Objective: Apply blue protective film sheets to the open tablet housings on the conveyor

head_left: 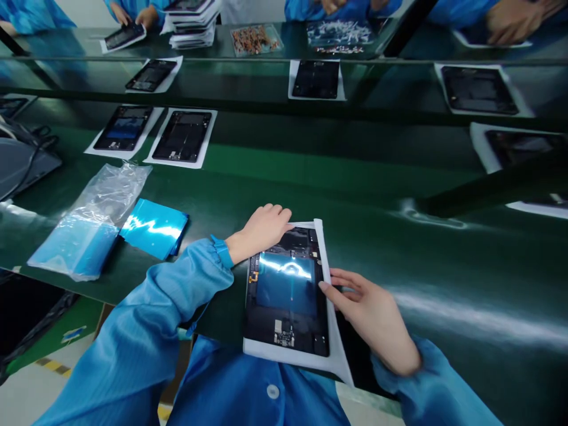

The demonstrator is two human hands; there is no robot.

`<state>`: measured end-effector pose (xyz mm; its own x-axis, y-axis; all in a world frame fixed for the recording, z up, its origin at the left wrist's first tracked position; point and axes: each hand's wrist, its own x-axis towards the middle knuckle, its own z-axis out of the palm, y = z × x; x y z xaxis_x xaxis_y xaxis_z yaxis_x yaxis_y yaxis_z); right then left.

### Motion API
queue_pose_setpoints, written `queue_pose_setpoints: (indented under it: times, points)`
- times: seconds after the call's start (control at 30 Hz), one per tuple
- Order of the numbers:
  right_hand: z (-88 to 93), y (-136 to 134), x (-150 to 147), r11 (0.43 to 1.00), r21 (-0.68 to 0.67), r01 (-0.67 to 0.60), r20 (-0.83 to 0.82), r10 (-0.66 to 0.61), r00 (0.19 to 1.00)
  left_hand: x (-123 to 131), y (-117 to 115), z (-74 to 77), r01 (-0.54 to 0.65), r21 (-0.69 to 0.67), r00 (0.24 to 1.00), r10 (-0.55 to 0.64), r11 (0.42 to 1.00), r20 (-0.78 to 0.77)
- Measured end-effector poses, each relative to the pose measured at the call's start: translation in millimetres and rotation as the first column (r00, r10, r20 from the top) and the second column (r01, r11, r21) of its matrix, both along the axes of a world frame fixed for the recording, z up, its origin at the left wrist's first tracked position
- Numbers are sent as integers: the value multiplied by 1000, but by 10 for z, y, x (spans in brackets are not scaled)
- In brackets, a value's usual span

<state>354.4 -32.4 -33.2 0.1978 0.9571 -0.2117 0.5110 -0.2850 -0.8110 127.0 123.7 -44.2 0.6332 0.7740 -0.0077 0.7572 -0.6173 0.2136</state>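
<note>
Right in front of me lies an opened black tablet point(261, 325) with its inner boards showing, on a white sheet point(288, 350). A shiny blue film point(284, 293) covers the middle of the tablet. My left hand point(264, 231) is closed at the far left corner, its fingers curled over the far edge; the fingertips are hidden. At the near right, my right hand point(373, 307) pinches the tablet's right side, the thumb on the edge and the fingers against the sheet. A stack of blue films point(155, 228) rests to the left.
A clear plastic bag point(89, 231) with more blue film lies at the far left. Across the green bench point(248, 171) sit several other opened tablets point(181, 136) on white sheets. A dark bar point(483, 189) crosses at the right. Co-workers' hands point(133, 15) show behind the bench.
</note>
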Motion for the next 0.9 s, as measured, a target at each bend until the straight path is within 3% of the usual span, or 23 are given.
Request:
queue_pose_setpoints:
  times: [0.1, 0.2, 0.3, 0.4, 0.43, 0.53, 0.6, 0.67, 0.8, 0.9]
  points:
    - [45, 4, -3, 992, -119, 38, -250, -67, 966, 10, -27, 29, 27, 1, 1000, -27, 1000, 2]
    - [94, -2, -52, 973, -231, -12, -408, -85, 909, 12, -98, 103, 19, 9, 1000, -20, 1000, 20]
    - [102, 40, -95, 986, -168, 10, -379, -74, 922, -37, -51, 245, -20, 18, 999, 20, 1000, 48]
    - [80, 288, -88, 998, -51, 39, -268, -51, 962, -256, 299, 436, -169, 27, 984, 167, 985, 67]
    - [71, 444, -83, 999, -6, 36, -231, -37, 972, -382, 477, 497, -278, 31, 959, 275, 960, 62]
    - [51, 1144, -114, 986, 162, 41, -153, -16, 988, -877, 1053, 630, -602, 84, 796, 605, 794, -4]
    - [42, 1757, -203, 971, 225, 85, -157, -50, 986, -1220, 1380, 660, -730, 101, 674, 737, 676, -60]
    - [30, 2405, -343, 964, 236, 122, -170, -83, 982, -1498, 1631, 649, -793, 84, 591, 796, 603, -127]
    - [-33, 3490, -621, 968, 203, 150, -148, -121, 982, -1802, 1966, 601, -819, 44, 546, 801, 572, -246]
    - [-83, 3896, -705, 972, 186, 143, -94, -127, 987, -1902, 2108, 599, -808, 41, 547, 775, 587, -316]
